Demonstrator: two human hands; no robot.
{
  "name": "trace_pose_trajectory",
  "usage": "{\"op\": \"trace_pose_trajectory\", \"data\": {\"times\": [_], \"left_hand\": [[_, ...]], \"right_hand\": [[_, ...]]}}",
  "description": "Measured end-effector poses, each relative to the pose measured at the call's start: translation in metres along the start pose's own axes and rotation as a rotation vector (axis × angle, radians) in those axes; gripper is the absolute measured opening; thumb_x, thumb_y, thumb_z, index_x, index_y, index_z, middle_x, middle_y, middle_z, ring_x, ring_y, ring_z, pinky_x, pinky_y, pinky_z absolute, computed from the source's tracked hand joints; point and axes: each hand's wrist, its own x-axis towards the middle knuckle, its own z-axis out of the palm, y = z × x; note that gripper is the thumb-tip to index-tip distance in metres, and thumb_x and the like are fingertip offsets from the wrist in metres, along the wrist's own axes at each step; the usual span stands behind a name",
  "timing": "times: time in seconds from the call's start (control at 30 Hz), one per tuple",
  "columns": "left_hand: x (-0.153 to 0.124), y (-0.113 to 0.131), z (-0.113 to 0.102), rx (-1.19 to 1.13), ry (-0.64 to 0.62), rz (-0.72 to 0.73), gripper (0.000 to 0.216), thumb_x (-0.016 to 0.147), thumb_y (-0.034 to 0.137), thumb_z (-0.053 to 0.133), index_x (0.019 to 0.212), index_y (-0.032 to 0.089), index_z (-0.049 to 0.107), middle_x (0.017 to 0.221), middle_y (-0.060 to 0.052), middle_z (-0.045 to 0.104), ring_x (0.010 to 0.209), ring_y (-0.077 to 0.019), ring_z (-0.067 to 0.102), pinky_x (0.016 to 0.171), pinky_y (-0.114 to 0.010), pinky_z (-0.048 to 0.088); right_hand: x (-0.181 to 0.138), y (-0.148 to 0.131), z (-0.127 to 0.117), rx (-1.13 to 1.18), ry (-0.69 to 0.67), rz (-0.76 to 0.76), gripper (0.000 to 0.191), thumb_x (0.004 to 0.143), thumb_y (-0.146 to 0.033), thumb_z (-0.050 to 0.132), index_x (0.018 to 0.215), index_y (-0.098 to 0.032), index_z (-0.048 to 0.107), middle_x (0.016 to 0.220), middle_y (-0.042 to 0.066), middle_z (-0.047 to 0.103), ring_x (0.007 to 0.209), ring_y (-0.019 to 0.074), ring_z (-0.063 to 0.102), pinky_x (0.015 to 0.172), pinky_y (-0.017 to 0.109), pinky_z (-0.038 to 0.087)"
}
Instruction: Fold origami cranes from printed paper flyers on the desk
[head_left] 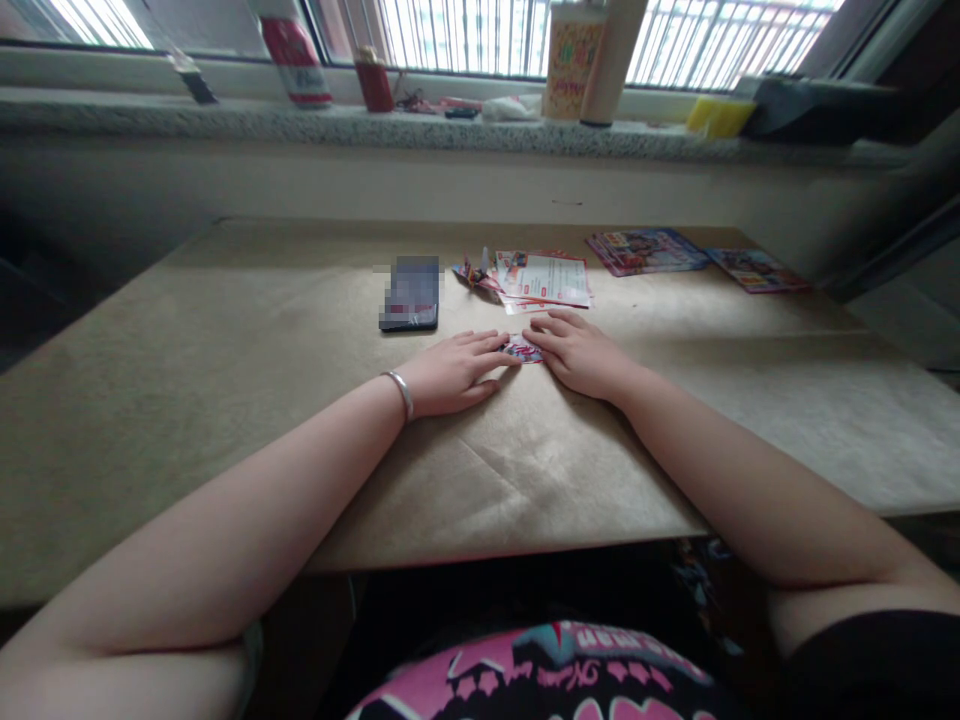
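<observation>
A small colourful printed paper piece (523, 348) lies flat on the tan table (300, 480), between my two hands. My left hand (457, 372), with a silver bangle at its wrist, rests with outstretched fingers on the paper's left end. From the other side, my right hand (576, 352) lies over its right end, fingers extended. Both hands cover parts of the paper, so its full outline is hidden. Just beyond them sit a loose stack of printed sheets (551, 278) and a small colourful figure-like object (474, 272), too small to make out.
A dark phone-like slab (411, 305), partly pixelated, lies beyond my left hand. Colourful booklets (649, 250) and another booklet (757, 270) lie at the back right. The stone windowsill (450, 130) holds a red-and-white bottle (296, 60), a red container (373, 82) and a patterned carton (574, 60).
</observation>
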Motion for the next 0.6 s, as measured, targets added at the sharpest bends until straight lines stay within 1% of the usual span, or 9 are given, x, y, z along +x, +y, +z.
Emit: {"op": "trace_pose_trajectory", "data": {"times": [0.13, 0.2, 0.27, 0.33, 0.43, 0.5, 0.6], "left_hand": [[-0.001, -0.001, 0.001, 0.004, 0.018, -0.004, 0.056, 0.095, 0.036, 0.045, 0.147, 0.018, 0.036, 0.153, -0.014, 0.036, 0.142, -0.0266, 0.034, 0.117, -0.045, 0.028], [-0.001, -0.001, 0.002, 0.029, 0.039, 0.006, 0.054, 0.096, 0.037, 0.044, 0.146, 0.018, 0.039, 0.152, -0.014, 0.038, 0.140, -0.0277, 0.036, 0.116, -0.046, 0.029], [-0.001, -0.002, 0.003, 0.054, 0.063, 0.021, 0.051, 0.096, 0.038, 0.045, 0.142, 0.017, 0.045, 0.150, -0.014, 0.041, 0.138, -0.0289, 0.038, 0.115, -0.047, 0.030], [-0.001, -0.001, 0.004, 0.069, 0.083, 0.041, 0.049, 0.095, 0.038, 0.045, 0.139, 0.016, 0.050, 0.149, -0.014, 0.043, 0.136, -0.0290, 0.040, 0.115, -0.046, 0.032], [-0.001, 0.002, 0.003, 0.086, 0.105, 0.058, 0.047, 0.095, 0.035, 0.045, 0.136, 0.014, 0.052, 0.146, -0.013, 0.047, 0.134, -0.0278, 0.044, 0.114, -0.043, 0.035], [-0.001, 0.005, 0.003, 0.098, 0.112, 0.055, 0.047, 0.095, 0.034, 0.045, 0.137, 0.013, 0.052, 0.145, -0.014, 0.048, 0.133, -0.0275, 0.045, 0.113, -0.042, 0.036], [-0.001, 0.007, 0.002, 0.101, 0.091, 0.038, 0.051, 0.096, 0.035, 0.044, 0.142, 0.013, 0.046, 0.147, -0.015, 0.045, 0.136, -0.0269, 0.042, 0.114, -0.042, 0.036]], "right_hand": [[-0.001, -0.004, -0.002, 0.039, 0.053, 0.008, 0.043, 0.094, -0.024, 0.042, 0.134, -0.016, 0.056, 0.139, 0.012, 0.055, 0.130, 0.0275, 0.044, 0.109, 0.047, 0.038], [0.000, -0.007, -0.005, 0.075, 0.102, -0.022, 0.042, 0.093, -0.024, 0.044, 0.132, -0.016, 0.058, 0.136, 0.011, 0.058, 0.127, 0.0263, 0.047, 0.108, 0.046, 0.039], [0.001, -0.012, -0.008, 0.102, 0.132, -0.064, 0.038, 0.093, -0.026, 0.047, 0.127, -0.019, 0.063, 0.130, 0.007, 0.064, 0.124, 0.0254, 0.051, 0.106, 0.045, 0.041], [0.001, -0.016, -0.010, 0.101, 0.126, -0.105, 0.034, 0.093, -0.028, 0.048, 0.119, -0.021, 0.068, 0.125, 0.003, 0.067, 0.121, 0.0247, 0.054, 0.105, 0.042, 0.042], [0.001, -0.020, -0.012, 0.059, 0.110, -0.123, 0.032, 0.094, -0.027, 0.047, 0.114, -0.021, 0.071, 0.121, 0.002, 0.070, 0.120, 0.0243, 0.056, 0.108, 0.043, 0.037], [0.001, -0.021, -0.013, 0.040, 0.097, -0.114, 0.031, 0.094, -0.027, 0.047, 0.113, -0.022, 0.071, 0.121, 0.003, 0.070, 0.118, 0.0237, 0.058, 0.109, 0.044, 0.035], [0.001, -0.021, -0.015, 0.048, 0.072, -0.077, 0.031, 0.094, -0.028, 0.047, 0.110, -0.022, 0.073, 0.119, 0.003, 0.071, 0.111, 0.0221, 0.063, 0.102, 0.040, 0.040]]}}
